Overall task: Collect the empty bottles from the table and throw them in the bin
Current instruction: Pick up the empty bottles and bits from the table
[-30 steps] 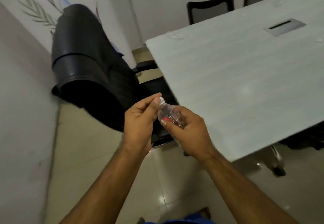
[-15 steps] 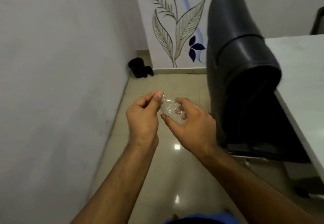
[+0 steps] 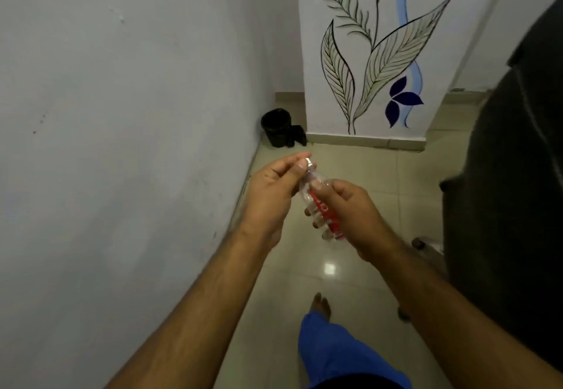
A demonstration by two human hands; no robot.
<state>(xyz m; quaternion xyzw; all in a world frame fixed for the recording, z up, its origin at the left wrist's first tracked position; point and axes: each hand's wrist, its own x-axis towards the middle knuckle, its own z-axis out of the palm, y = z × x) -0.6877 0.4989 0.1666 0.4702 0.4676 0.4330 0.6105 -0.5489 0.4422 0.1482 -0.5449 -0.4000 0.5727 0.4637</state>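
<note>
Bottle point(image 3: 320, 205): body largely covered by the right hand point(image 3: 353, 215); cap hidden under fingertips of the left hand point(image 3: 271, 193); label lettering cut short by the fingers, unreadable. Bin point(image 3: 275, 128), far corner: interior too dark to be made out; small dark object beside it unidentified. Black chair point(image 3: 511, 175): cropped by the right edge. Blue trouser leg point(image 3: 335, 355): cropped by the bottom edge.
</note>
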